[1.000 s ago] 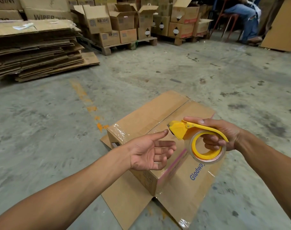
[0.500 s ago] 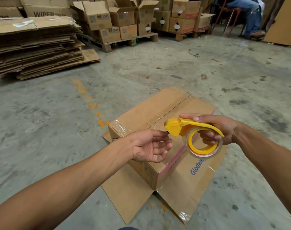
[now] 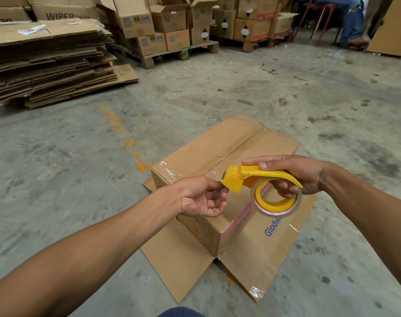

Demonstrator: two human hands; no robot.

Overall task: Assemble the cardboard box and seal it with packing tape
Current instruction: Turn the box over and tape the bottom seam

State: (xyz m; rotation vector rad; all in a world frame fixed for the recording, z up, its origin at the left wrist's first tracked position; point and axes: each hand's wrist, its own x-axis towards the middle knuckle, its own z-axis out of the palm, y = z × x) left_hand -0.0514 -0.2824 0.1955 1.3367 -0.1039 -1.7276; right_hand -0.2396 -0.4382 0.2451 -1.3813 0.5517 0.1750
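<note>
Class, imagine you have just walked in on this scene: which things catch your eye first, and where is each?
First the yellow tape dispenser, held by the right hand in mid-frame, with the left hand reaching to its front end. Under both hands a cardboard box sits on the concrete floor, its top seam closed. At far left stands a tall stack of flattened cardboard.

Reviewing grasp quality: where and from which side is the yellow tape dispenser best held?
By the curved handle of the tape dispenser, from the rear above, as the right hand holds it. That leaves the cutter head free for the left hand.
</note>
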